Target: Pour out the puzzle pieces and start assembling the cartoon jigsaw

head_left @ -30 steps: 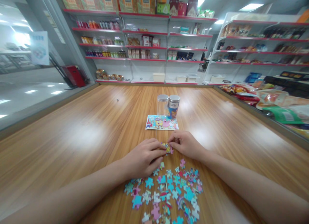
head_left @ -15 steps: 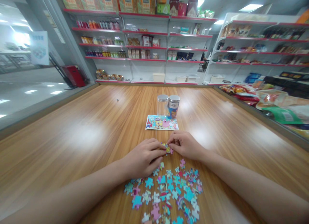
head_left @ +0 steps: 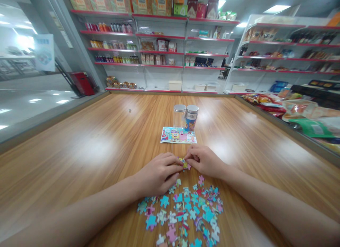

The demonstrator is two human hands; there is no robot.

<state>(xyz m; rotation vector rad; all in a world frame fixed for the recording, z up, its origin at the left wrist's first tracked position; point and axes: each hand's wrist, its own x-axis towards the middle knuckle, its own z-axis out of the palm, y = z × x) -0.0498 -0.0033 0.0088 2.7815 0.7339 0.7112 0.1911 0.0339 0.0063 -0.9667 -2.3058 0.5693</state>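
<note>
Both hands were right in the thick of it, meeting over a small yellow jigsaw cluster on the wood-grain tabletop! The left hand lay palm down, fingers loosely curved, fingertips on the cluster's left side; whether they gripped it or merely rested there, you could not tell. Across from it, the right hand had thumb and forefinger drawn together at the cluster's upper right, the other fingers curled in; whether a piece was pinched between those tips was hidden. A pink bit poked out at the cluster's lower right.

And below, what a scatter: loose jigsaw pieces, turquoise, pink and white, spread between the forearms, some overlapping. One pink piece sat at the top of the spread, just below the right hand.

Beyond the hands lay the SpongeBob picture sheet, flat, and at its far edge, side by side, stood a clear silver-lidded jar and a blue printed canister.
</note>
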